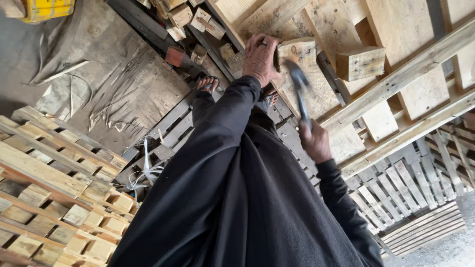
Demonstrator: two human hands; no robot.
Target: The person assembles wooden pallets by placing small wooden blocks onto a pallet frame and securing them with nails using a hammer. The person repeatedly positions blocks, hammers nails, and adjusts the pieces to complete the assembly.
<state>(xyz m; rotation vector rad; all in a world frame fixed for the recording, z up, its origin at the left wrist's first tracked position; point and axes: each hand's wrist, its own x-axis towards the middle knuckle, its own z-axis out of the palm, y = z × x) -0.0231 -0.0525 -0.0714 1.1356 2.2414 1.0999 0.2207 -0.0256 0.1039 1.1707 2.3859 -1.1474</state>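
Left hand (pixel 259 58): my fingers pressed down on the wood block (pixel 302 52).
Right hand (pixel 315 143): my fingers wrapped round the hammer (pixel 299 89) handle's end.
Handling: I judge the block stiff and light, the hammer head-heavy.

We see a hammer (pixel 299 89) with a dark, blurred head near twelve o'clock, its handle slanting down toward one o'clock into our right hand. Just beside its head, at about eleven o'clock from it, sits a pale, worn wooden block (pixel 297 52), on a weathered pallet board, under our left hand.
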